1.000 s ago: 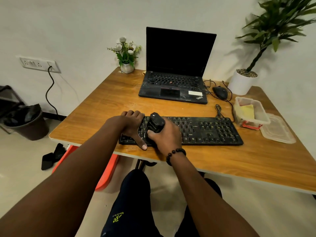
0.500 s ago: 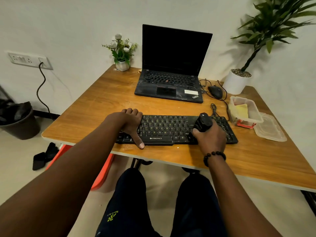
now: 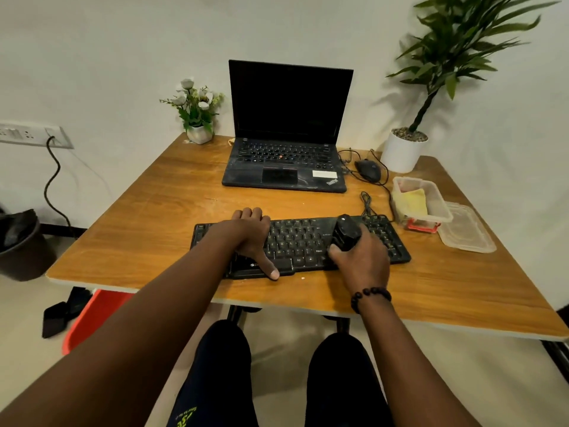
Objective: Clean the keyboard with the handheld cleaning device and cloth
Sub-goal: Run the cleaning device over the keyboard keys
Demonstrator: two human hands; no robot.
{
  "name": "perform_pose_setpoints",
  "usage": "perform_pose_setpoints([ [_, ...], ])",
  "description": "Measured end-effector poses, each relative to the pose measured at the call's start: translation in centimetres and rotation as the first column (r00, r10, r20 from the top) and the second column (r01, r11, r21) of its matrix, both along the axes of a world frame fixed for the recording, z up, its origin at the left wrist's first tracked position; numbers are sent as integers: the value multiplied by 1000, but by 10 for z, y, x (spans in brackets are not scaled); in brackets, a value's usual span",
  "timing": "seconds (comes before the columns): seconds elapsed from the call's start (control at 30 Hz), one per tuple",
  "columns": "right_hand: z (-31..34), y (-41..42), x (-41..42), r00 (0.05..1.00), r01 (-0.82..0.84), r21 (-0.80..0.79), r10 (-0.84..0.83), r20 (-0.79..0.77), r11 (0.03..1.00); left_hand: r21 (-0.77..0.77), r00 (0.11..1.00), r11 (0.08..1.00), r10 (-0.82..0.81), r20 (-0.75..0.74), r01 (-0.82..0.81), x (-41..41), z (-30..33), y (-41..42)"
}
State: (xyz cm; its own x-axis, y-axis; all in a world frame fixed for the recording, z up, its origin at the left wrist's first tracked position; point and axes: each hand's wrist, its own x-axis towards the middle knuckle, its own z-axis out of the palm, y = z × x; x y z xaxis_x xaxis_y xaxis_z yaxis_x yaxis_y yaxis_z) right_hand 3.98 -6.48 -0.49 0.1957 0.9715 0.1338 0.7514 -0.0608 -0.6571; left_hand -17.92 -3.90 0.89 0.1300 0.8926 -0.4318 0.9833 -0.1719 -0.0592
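A black keyboard (image 3: 303,241) lies near the front edge of the wooden table (image 3: 147,229). My left hand (image 3: 249,238) rests on the keyboard's left part, fingers curled over its far edge and thumb stretched along the front edge. My right hand (image 3: 360,260) grips a small black handheld cleaning device (image 3: 346,231), held upright on the keys right of the middle. A yellow cloth (image 3: 412,200) lies inside a clear plastic box (image 3: 437,198) at the right.
An open black laptop (image 3: 283,167) stands behind the keyboard, with a black mouse (image 3: 368,170) and cables beside it. The box's lid (image 3: 468,229) lies at the right. A white flower pot (image 3: 199,134) and a potted plant (image 3: 403,149) stand at the back.
My right hand swept the cleaning device from the keyboard's left part to its right part, then back a little toward the middle. My left hand stayed holding the keyboard's left end.
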Motion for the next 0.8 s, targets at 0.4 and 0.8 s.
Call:
perform_pose_setpoints([
  [0.4, -12, -13, 49, 985, 96, 54, -87, -146, 994, 103, 993, 988, -118, -3, 117, 55, -5, 19],
  [0.8, -6, -9, 70, 916, 22, -65, -46, -399, 998, 216, 987, 974, -97, 128, 68, 77, -10, 25],
])
